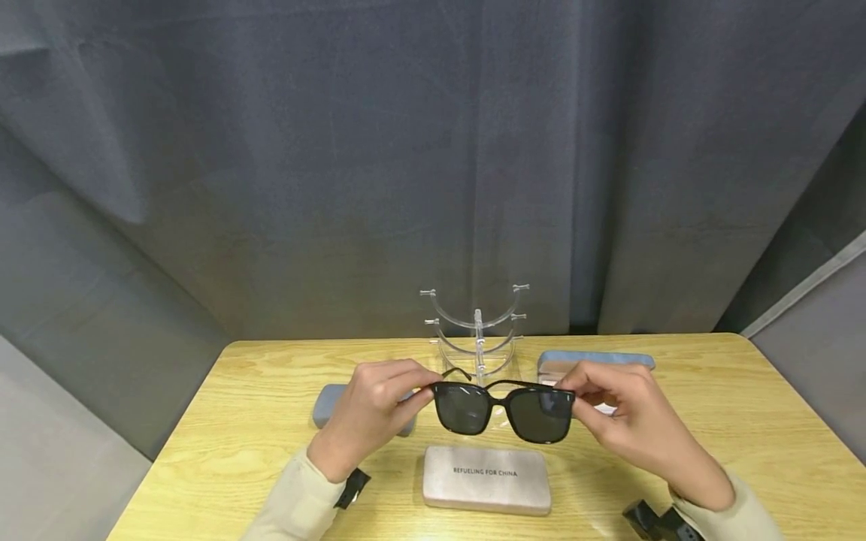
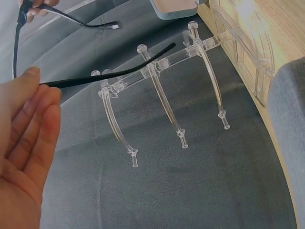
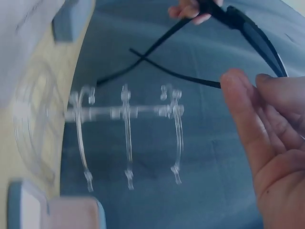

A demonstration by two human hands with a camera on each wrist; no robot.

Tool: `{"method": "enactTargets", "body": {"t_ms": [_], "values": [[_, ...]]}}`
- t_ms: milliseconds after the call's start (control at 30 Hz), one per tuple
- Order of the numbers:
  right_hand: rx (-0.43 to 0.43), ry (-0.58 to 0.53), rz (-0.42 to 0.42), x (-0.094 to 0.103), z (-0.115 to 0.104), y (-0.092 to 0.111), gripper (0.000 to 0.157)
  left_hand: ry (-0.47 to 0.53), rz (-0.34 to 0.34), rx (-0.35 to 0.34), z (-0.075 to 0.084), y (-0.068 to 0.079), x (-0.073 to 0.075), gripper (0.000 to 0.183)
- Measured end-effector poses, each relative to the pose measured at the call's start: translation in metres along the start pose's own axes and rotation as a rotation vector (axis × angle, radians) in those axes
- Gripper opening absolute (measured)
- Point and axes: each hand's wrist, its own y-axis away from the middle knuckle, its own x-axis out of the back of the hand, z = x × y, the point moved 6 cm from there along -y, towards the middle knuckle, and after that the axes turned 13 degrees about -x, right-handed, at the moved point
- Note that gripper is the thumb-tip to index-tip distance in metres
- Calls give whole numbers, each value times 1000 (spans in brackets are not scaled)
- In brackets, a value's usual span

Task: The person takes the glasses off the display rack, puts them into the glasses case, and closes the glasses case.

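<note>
Black sunglasses (image 1: 540, 415) with dark lenses are held up over the table, their temples unfolded and pointing away toward a clear display stand (image 1: 479, 338). My left hand (image 1: 380, 409) pinches the frame's left corner by the hinge. At the opposite corner my right hand (image 1: 632, 421) pinches the frame between thumb and fingers. In the left wrist view a black temple (image 2: 105, 78) runs out from the left hand (image 2: 28, 138) in front of the stand (image 2: 159, 90). The right wrist view shows the right hand (image 3: 271, 129) at its hinge and both temples crossing in sight.
A pale glasses case (image 1: 487, 481) lettered "REFUELING FOR CHINA" lies on the wooden table (image 1: 223, 451) below the sunglasses. Partly behind the left hand sits a blue-grey case (image 1: 328, 404). An opened blue case (image 1: 595, 359) lies behind the right hand. A grey curtain (image 1: 338, 165) hangs behind the table.
</note>
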Motion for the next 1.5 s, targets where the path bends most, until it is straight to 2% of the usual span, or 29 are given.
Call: {"method": "enactTargets", "body": {"t_ms": [167,300,467,567,767,933,1200,1400,1500], "values": [[-54,-239,-90,-5,3,1,48,11,12,2,-1,1,0,23],[-89,-378,-139,-6,6,2,41,16,17,0,-1,1,0,23],[-40,-542,-153,-8,7,4,21,25,17,-6,0,0,-1,22],[-5,-612,-147,-10,6,4,21,26,15,-4,0,0,-1,22],[-43,-560,-108,-9,6,6,37,30,4,25,-1,-1,-2,21],[-33,-550,-113,-7,6,6,41,28,-32,65,-2,-1,-6,20],[-45,-555,-116,-4,9,4,39,36,-72,76,0,0,-8,20],[-38,-540,-135,-5,6,2,41,65,-100,126,-1,0,-10,16],[-68,-494,-140,-6,7,1,30,64,-102,132,-1,1,-10,15]]}}
